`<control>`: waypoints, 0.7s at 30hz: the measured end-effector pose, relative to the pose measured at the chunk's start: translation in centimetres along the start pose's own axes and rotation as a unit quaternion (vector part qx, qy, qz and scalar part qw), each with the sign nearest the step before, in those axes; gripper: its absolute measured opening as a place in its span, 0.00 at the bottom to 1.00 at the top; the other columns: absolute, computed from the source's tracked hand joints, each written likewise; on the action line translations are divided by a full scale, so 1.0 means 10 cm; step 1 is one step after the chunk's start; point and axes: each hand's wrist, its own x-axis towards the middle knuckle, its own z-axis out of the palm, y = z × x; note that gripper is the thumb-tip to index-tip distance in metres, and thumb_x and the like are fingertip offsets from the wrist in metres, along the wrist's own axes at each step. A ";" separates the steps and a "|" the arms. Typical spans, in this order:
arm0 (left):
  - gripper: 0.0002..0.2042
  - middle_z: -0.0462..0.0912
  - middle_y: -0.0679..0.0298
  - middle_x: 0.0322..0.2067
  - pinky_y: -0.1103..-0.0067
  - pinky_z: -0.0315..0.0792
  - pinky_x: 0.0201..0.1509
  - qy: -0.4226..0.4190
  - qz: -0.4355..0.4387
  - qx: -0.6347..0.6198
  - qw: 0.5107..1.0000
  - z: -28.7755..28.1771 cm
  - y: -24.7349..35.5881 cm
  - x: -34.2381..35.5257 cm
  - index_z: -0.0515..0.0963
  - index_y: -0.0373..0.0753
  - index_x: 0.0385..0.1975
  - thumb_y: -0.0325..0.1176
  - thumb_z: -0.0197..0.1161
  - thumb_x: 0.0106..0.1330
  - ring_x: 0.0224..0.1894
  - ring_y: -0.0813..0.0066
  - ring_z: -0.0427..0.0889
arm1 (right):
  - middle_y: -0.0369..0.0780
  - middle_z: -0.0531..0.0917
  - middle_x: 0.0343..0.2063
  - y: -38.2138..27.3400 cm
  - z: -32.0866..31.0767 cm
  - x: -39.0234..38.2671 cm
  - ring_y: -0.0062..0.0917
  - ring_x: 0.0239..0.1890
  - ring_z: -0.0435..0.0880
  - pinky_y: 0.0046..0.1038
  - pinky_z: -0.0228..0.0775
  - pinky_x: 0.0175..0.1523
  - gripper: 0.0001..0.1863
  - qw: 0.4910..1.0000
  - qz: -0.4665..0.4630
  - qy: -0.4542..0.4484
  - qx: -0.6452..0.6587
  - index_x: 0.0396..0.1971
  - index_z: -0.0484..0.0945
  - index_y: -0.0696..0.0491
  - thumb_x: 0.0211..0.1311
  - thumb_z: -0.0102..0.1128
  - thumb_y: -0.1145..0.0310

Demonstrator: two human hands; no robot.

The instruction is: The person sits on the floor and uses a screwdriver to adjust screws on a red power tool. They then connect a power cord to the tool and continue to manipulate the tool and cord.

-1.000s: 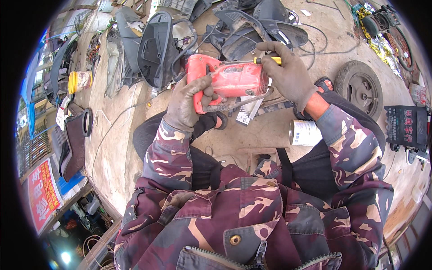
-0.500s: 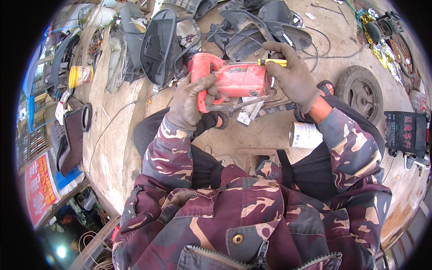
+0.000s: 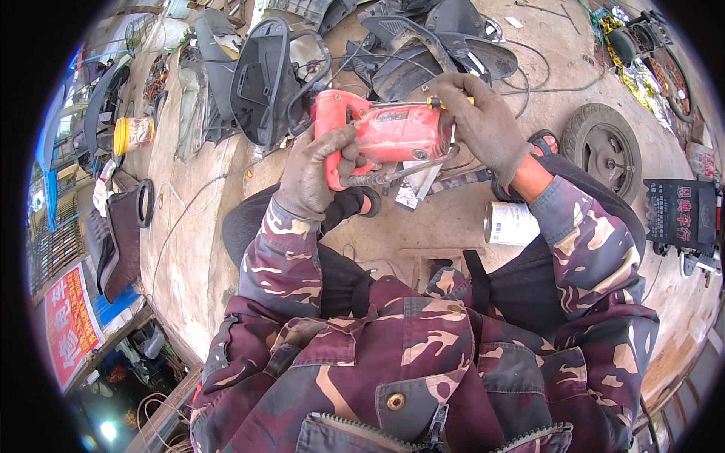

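A dusty red power tool [image 3: 404,137] with a loop-shaped handle is held up in front of me, its grey cable curving along its underside. My left hand [image 3: 311,175], in a grey-brown work glove, is wrapped round the handle end. Gloved too, my right hand [image 3: 487,124] is closed on the yellow-and-black handle of a screwdriver [image 3: 434,103]. The screwdriver's thin shaft lies along the top of the red housing and points left toward the handle. Where its tip rests is too small to tell.
Black plastic vehicle panels [image 3: 260,83] lie on the concrete ahead. A wheel with a tyre [image 3: 602,155] is at the right, near my foot. A tin can [image 3: 511,223] stands by my right leg. A yellow-lidded tub [image 3: 134,136] and a brown seat [image 3: 121,241] are at the left.
My right fingers have closed further round the screwdriver handle, covering more of it. The power tool and both hands have shifted slightly left in the view.
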 end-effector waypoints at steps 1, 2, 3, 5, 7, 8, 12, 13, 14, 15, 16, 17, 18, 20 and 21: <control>0.14 0.78 0.65 0.29 0.71 0.81 0.51 -0.001 0.001 -0.004 1.000 0.00 -0.01 0.00 0.76 0.28 0.51 0.32 0.61 0.73 0.20 0.81 0.73 | 0.45 0.87 0.41 0.01 -0.01 0.01 0.35 0.43 0.87 0.33 0.78 0.52 0.23 1.000 0.017 -0.014 0.006 0.58 0.78 0.56 0.70 0.56 0.57; 0.13 0.78 0.65 0.29 0.71 0.82 0.50 0.001 -0.001 -0.005 1.000 0.00 -0.01 0.00 0.76 0.28 0.50 0.31 0.61 0.73 0.20 0.81 0.73 | 0.41 0.86 0.40 0.02 -0.02 0.02 0.28 0.41 0.86 0.29 0.78 0.49 0.23 0.999 0.033 -0.029 0.011 0.60 0.77 0.56 0.71 0.57 0.59; 0.13 0.78 0.65 0.29 0.72 0.82 0.49 -0.002 0.002 -0.008 1.000 0.00 -0.01 0.00 0.76 0.29 0.50 0.31 0.61 0.73 0.20 0.81 0.73 | 0.38 0.85 0.38 0.04 -0.02 0.03 0.21 0.39 0.84 0.25 0.78 0.45 0.23 0.998 0.049 -0.043 0.017 0.61 0.76 0.57 0.71 0.58 0.61; 0.12 0.78 0.65 0.29 0.73 0.82 0.47 -0.007 0.001 -0.010 1.000 0.00 -0.01 0.01 0.76 0.30 0.48 0.31 0.61 0.73 0.19 0.81 0.73 | 0.37 0.85 0.37 0.05 0.01 0.02 0.19 0.35 0.84 0.24 0.77 0.41 0.23 0.995 -0.087 0.010 -0.043 0.60 0.77 0.56 0.74 0.57 0.57; 0.10 0.78 0.65 0.29 0.74 0.83 0.45 -0.010 -0.007 -0.015 1.000 -0.01 0.00 0.02 0.76 0.31 0.47 0.31 0.60 0.73 0.19 0.81 0.73 | 0.37 0.85 0.37 0.05 0.02 0.01 0.18 0.34 0.83 0.23 0.77 0.39 0.23 0.985 -0.158 0.037 -0.065 0.59 0.78 0.56 0.75 0.56 0.56; 0.10 0.78 0.65 0.29 0.75 0.83 0.44 -0.009 -0.006 -0.010 1.000 0.00 0.00 0.01 0.76 0.31 0.46 0.31 0.60 0.73 0.19 0.81 0.73 | 0.37 0.85 0.37 0.04 0.02 0.00 0.18 0.34 0.83 0.24 0.77 0.39 0.22 0.984 -0.163 0.038 -0.057 0.59 0.78 0.56 0.75 0.55 0.56; 0.10 0.78 0.65 0.28 0.75 0.83 0.43 -0.005 -0.006 -0.013 1.000 0.00 0.00 0.02 0.76 0.31 0.46 0.31 0.60 0.73 0.19 0.81 0.73 | 0.51 0.88 0.42 0.01 -0.01 0.00 0.40 0.44 0.90 0.36 0.79 0.54 0.24 0.996 0.061 -0.032 0.057 0.55 0.80 0.58 0.67 0.58 0.55; 0.10 0.78 0.65 0.28 0.75 0.83 0.44 -0.005 -0.007 -0.015 1.000 0.00 0.00 0.02 0.76 0.31 0.47 0.31 0.60 0.73 0.19 0.81 0.73 | 0.51 0.88 0.42 0.01 -0.01 0.00 0.40 0.44 0.90 0.35 0.79 0.54 0.24 0.995 0.082 -0.035 0.052 0.55 0.80 0.58 0.67 0.58 0.55; 0.10 0.78 0.65 0.28 0.75 0.83 0.45 -0.008 -0.004 -0.011 1.000 0.00 0.00 0.02 0.76 0.31 0.47 0.31 0.60 0.73 0.19 0.81 0.73 | 0.50 0.88 0.42 0.01 -0.01 0.01 0.40 0.44 0.89 0.35 0.79 0.54 0.25 0.995 0.076 -0.044 0.056 0.54 0.80 0.58 0.67 0.59 0.55; 0.11 0.78 0.65 0.29 0.74 0.83 0.45 -0.010 0.000 -0.007 1.000 0.00 0.00 0.02 0.76 0.31 0.47 0.31 0.60 0.73 0.19 0.81 0.73 | 0.50 0.88 0.42 0.01 -0.01 0.01 0.40 0.44 0.89 0.35 0.79 0.54 0.25 0.994 0.072 -0.045 0.072 0.54 0.80 0.58 0.67 0.59 0.55; 0.11 0.78 0.65 0.29 0.74 0.82 0.46 -0.013 0.003 -0.003 1.000 0.00 0.00 0.02 0.76 0.30 0.48 0.31 0.60 0.73 0.19 0.81 0.73 | 0.45 0.86 0.38 0.02 0.01 0.02 0.31 0.39 0.86 0.30 0.78 0.48 0.23 0.999 -0.024 -0.019 0.027 0.55 0.80 0.58 0.71 0.57 0.55; 0.11 0.78 0.65 0.29 0.74 0.82 0.47 -0.013 0.001 -0.003 1.000 0.00 0.00 0.02 0.76 0.30 0.48 0.31 0.60 0.73 0.19 0.81 0.73 | 0.40 0.85 0.34 0.02 0.05 0.03 0.23 0.34 0.84 0.26 0.77 0.42 0.22 0.993 -0.118 0.014 -0.006 0.56 0.80 0.57 0.74 0.56 0.56; 0.11 0.78 0.65 0.29 0.73 0.82 0.48 -0.012 -0.001 -0.002 1.000 -0.01 0.00 0.02 0.76 0.30 0.48 0.31 0.60 0.72 0.19 0.81 0.73 | 0.40 0.85 0.33 0.03 0.04 0.03 0.22 0.33 0.84 0.26 0.77 0.42 0.22 0.989 -0.142 0.023 -0.019 0.55 0.80 0.57 0.74 0.56 0.56; 0.12 0.78 0.65 0.29 0.73 0.82 0.50 -0.012 -0.001 0.001 1.000 -0.01 0.00 0.02 0.76 0.30 0.49 0.31 0.60 0.73 0.19 0.82 0.73 | 0.44 0.87 0.35 0.04 0.04 0.04 0.29 0.37 0.87 0.30 0.78 0.46 0.22 0.992 -0.123 0.019 -0.024 0.53 0.81 0.58 0.72 0.56 0.55; 0.12 0.78 0.65 0.29 0.73 0.82 0.50 -0.012 0.001 0.004 1.000 -0.01 0.00 0.02 0.76 0.30 0.49 0.31 0.60 0.73 0.19 0.82 0.73 | 0.47 0.88 0.37 0.05 0.03 0.04 0.34 0.40 0.88 0.32 0.78 0.49 0.22 0.997 -0.075 0.000 -0.010 0.52 0.81 0.58 0.71 0.56 0.55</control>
